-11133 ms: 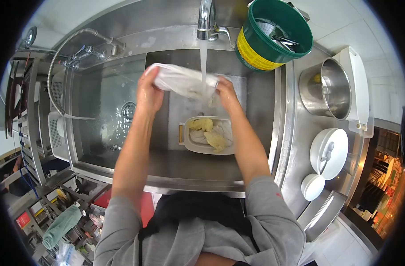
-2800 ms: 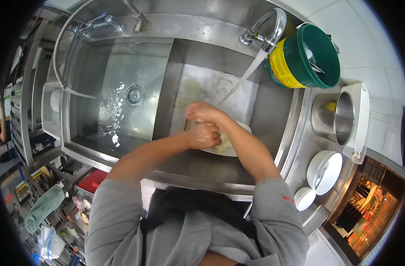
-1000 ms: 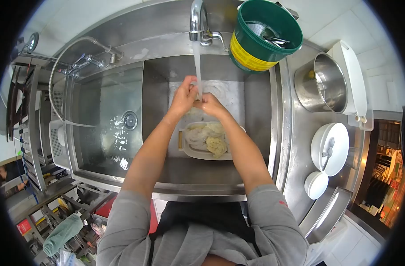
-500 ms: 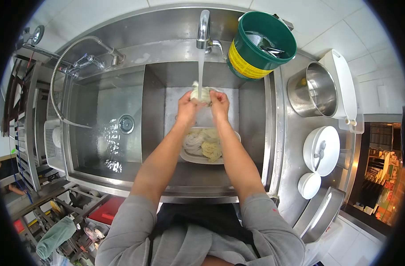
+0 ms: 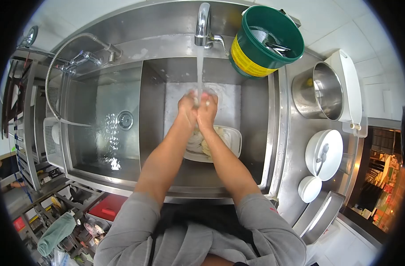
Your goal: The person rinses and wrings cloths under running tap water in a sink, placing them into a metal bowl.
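Note:
Under the running tap (image 5: 202, 26), my left hand (image 5: 187, 104) and my right hand (image 5: 207, 109) are pressed together, wrists nearly touching. Between them they squeeze a crumpled, pale cream cloth, mostly hidden by the fingers and blurred by motion and water. The stream (image 5: 200, 71) falls straight onto my fingers. Below my wrists, a white oval tub (image 5: 236, 144) rests in the sink, holding more wet whitish and yellowish cloths (image 5: 195, 144), partly covered by my right forearm.
To the left, a second basin (image 5: 91, 106) is filled with water, fed by a hose (image 5: 49, 84). A green bucket (image 5: 273, 40) with utensils stands behind right. The right counter holds a steel pot (image 5: 317, 91), white bowls (image 5: 324, 153) and a metal pan (image 5: 322, 217).
My hands were apart, holding the cloth spread between the fingertips; now they have come together and bunched it up. My right hand moved left. The view has shifted slightly.

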